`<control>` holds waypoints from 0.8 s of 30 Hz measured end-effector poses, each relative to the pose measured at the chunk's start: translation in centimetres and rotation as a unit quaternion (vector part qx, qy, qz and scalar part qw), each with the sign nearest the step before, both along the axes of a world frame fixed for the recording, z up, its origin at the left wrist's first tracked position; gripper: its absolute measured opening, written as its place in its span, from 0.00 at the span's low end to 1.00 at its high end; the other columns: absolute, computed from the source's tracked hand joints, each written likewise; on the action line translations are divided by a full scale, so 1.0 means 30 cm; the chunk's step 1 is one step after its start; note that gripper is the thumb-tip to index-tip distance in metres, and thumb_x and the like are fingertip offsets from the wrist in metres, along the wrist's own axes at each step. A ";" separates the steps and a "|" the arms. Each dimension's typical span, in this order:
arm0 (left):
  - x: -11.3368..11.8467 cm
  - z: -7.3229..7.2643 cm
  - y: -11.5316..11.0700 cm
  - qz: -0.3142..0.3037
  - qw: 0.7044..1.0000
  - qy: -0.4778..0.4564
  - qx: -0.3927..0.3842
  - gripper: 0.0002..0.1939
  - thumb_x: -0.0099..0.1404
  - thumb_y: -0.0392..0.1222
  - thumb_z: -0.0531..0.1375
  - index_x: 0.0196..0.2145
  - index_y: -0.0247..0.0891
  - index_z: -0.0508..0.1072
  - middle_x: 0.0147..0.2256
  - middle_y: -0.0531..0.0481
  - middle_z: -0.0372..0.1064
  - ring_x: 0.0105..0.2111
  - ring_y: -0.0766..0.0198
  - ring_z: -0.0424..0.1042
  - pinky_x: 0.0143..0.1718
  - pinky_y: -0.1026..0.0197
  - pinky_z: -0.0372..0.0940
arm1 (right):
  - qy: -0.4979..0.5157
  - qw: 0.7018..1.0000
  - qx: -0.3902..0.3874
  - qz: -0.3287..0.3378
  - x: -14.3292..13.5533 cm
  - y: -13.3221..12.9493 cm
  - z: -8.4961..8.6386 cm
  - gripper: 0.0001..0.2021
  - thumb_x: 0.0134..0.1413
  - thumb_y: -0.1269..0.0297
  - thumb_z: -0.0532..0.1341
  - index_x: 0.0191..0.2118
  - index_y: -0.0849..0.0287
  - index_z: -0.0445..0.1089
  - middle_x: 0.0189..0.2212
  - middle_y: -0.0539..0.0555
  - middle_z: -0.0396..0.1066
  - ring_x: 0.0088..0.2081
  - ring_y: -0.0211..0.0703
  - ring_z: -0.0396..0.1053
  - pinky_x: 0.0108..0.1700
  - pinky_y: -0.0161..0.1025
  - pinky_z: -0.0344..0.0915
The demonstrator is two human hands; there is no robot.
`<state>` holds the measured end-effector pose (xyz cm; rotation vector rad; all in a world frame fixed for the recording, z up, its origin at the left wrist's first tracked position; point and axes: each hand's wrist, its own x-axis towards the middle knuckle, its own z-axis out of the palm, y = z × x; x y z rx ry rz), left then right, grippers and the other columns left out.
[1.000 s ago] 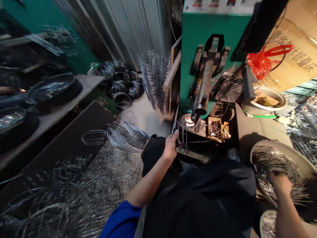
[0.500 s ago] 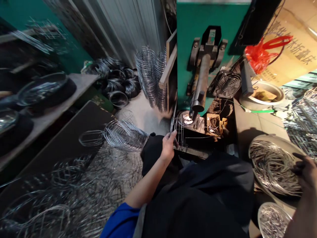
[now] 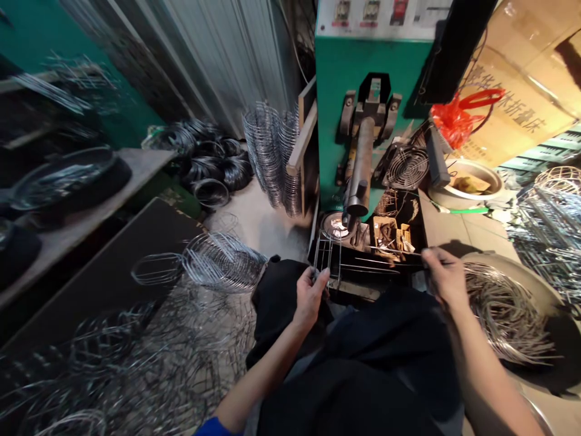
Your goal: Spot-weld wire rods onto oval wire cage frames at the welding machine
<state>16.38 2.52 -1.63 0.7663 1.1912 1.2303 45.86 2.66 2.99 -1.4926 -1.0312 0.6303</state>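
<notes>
My left hand (image 3: 310,293) is closed on a wire frame (image 3: 327,251), which stands over the front edge of the machine's base. Thin metal wires (image 3: 385,266) run from my right hand (image 3: 443,274) leftward to the wire frame; its fingers are pinched on them. Above the frame, the round metal arm (image 3: 362,166) of the green machine (image 3: 336,60) points down toward me. A large pan (image 3: 556,290) of bent wires (image 3: 503,309) lies just right of my right hand.
Stacked wire rings (image 3: 265,154) stand left of the machine, beside a wooden board (image 3: 300,145). A wire bundle (image 3: 222,260) lies left of my knee. At the right are a bowl (image 3: 494,181), a red bag (image 3: 454,124) and a wire pile (image 3: 549,224).
My right hand has moved left from the pan to the front of the machine and now holds thin wires. The view has shifted, showing more of the machine's top panel.
</notes>
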 end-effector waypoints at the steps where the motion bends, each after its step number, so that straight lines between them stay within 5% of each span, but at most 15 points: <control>1: -0.003 0.000 -0.001 0.000 1.000 0.004 0.002 0.23 0.57 0.55 0.68 0.27 0.39 0.60 0.19 0.61 0.54 0.16 0.73 0.57 0.16 0.69 0.58 | 0.009 1.000 -0.002 0.024 -0.035 0.017 -0.021 0.25 0.48 0.45 0.69 0.19 0.58 0.60 0.17 0.46 0.53 0.22 0.35 0.50 0.25 0.36 0.49; 12: 0.015 0.018 0.034 -0.010 1.000 -0.013 -0.005 0.24 0.56 0.57 0.68 0.26 0.40 0.59 0.19 0.62 0.53 0.16 0.74 0.55 0.16 0.69 0.57 | 0.068 0.994 -0.017 0.089 -0.106 0.115 -0.158 0.27 0.49 0.47 0.69 0.16 0.57 0.55 0.17 0.45 0.50 0.23 0.35 0.47 0.28 0.37 0.46; 24: 0.056 0.014 0.086 -0.004 1.000 -0.028 -0.007 0.26 0.53 0.59 0.69 0.25 0.40 0.59 0.18 0.62 0.53 0.15 0.74 0.54 0.16 0.69 0.58 | 0.045 0.996 -0.041 0.070 -0.086 0.163 -0.175 0.31 0.45 0.41 0.69 0.16 0.56 0.50 0.18 0.45 0.46 0.24 0.36 0.44 0.28 0.37 0.47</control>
